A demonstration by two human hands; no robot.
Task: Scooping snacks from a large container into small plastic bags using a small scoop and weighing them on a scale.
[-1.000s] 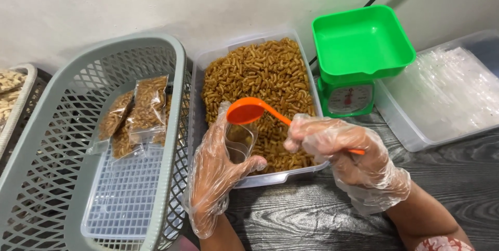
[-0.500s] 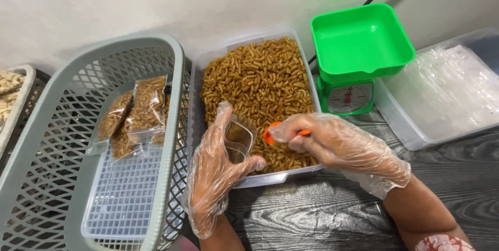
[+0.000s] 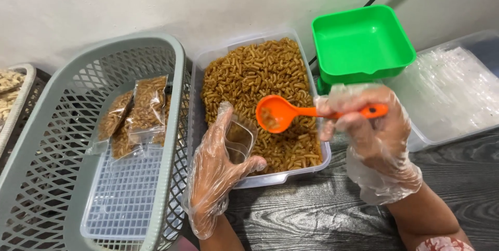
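From the head camera we look down on our two gloved hands at work over a clear tub [image 3: 317,160] heaped with brown macaroni-shaped snack pieces [image 3: 254,74]. Our left hand [image 3: 215,170] is curled around a small clear plastic bag [image 3: 240,139], its mouth held open and tilted toward the tub, with a few pieces already showing inside. Our right hand [image 3: 371,126] is closed on the handle of an orange scoop [image 3: 278,112]. Half a second ago that scoop was buried low in the heap, nearly hidden under our fingers; now it has come up level, its bowl carrying a small load of pieces and hovering just beside the bag's mouth, not yet over it. We judge, then, that the dip is done and the load is ready for the bag. Left of the tub a grey lattice basket [image 3: 171,53] holds a few sealed packets [image 3: 140,110] of the same snack, lying on a clear grid tray. Behind our right hand stands a green scale [image 3: 364,38], its pan bare, and beyond it a clear tray of flat plastic bags [image 3: 447,95] on the dark wood-grain table [image 3: 312,214].
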